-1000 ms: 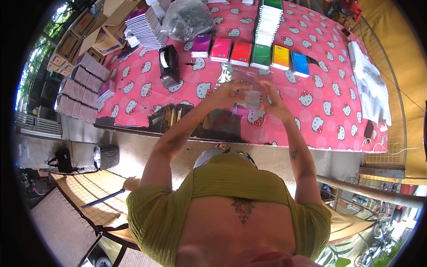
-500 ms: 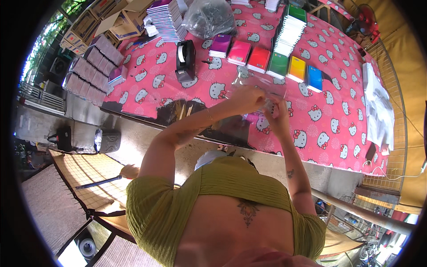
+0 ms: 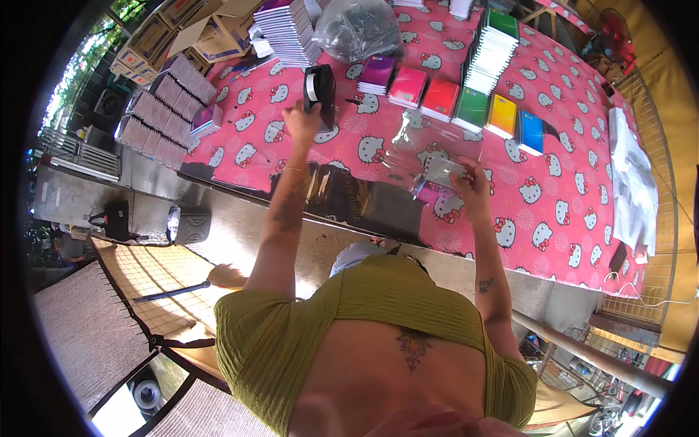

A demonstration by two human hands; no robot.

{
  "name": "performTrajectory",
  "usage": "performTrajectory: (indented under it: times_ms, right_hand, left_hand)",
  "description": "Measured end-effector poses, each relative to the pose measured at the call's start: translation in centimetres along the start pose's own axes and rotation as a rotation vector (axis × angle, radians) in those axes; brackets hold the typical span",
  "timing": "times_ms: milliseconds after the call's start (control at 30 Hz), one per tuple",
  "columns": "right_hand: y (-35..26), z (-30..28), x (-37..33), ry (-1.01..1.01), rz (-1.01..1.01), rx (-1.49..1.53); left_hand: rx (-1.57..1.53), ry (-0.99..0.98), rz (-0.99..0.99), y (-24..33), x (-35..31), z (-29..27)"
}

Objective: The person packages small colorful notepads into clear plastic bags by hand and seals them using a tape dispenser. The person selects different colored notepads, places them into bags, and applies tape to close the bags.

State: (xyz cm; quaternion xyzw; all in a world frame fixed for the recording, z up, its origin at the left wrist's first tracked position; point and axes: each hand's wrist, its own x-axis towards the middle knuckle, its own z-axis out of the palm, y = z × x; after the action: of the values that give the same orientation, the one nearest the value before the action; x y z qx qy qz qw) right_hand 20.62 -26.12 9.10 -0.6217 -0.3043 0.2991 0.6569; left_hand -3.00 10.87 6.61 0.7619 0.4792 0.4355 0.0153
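My left hand (image 3: 301, 122) is at the near left side of a black tape dispenser (image 3: 327, 102) with a pale tape roll, its fingers apart; whether they touch the tape is too small to tell. A clear plastic wrapper (image 3: 440, 172) is pinched in my right hand (image 3: 473, 187), just above the pink tablecloth. Glossy and crumpled, the wrapper spreads left and away from that hand; what lies inside it is hard to make out. Beyond it stands a row of small notebooks: purple (image 3: 376, 75), pink (image 3: 408, 86), red (image 3: 440, 99), green (image 3: 471, 109), yellow (image 3: 502, 116) and blue (image 3: 531, 132).
A tall notebook stack (image 3: 489, 54) rises behind the row. At the back left are another stack (image 3: 289, 33), a grey plastic bag (image 3: 357, 29) and cardboard boxes (image 3: 218, 36). Spiral-bound stacks (image 3: 164, 113) line the left edge; white plastic sheets (image 3: 632, 175) lie at the right.
My left hand has let go of the plastic and moved left to the tape dispenser. My right hand keeps hold of the wrapper. The whole view has shifted slightly.
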Motion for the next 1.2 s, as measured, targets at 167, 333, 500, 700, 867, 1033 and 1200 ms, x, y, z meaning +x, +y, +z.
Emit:
performTrajectory:
  times_ms: [167,333,500,700,867,1033,1200]
  right_hand:
    - [-0.3,0.1,-0.1,0.015,0.012,0.041]
    - [-0.2,0.4,0.2,0.0,0.014,0.056]
    - [0.4,-0.7,-0.1,0.027,0.016,0.036]
    - [1.0,0.1,0.3,0.032,-0.049,0.017]
    - [0.3,0.5,-0.3,0.051,-0.051,0.04]
    - [0.2,0.2,-0.1,0.048,-0.008,0.014]
    - [1.2,-0.4,-0.3,0.016,0.004,0.035]
  left_hand:
    - [-0.9,-0.466,-0.837,-3.8,1.1,-1.1]
    - [-0.934,-0.184,-0.751,-5.8,-4.1,-0.7]
    - [0.518,-0.433,-0.061,1.4,2.3,-4.8]
    - [0.093,-0.362,-0.121,10.9,2.7,-4.9]
    - [-0.858,-0.105,-0.664,1.9,-2.5,-2.4]
    - [-0.626,-0.275,-0.723,-5.9,-6.7,-0.4]
    - [0.513,-0.518,-0.242,-5.9,-3.0,-3.1]
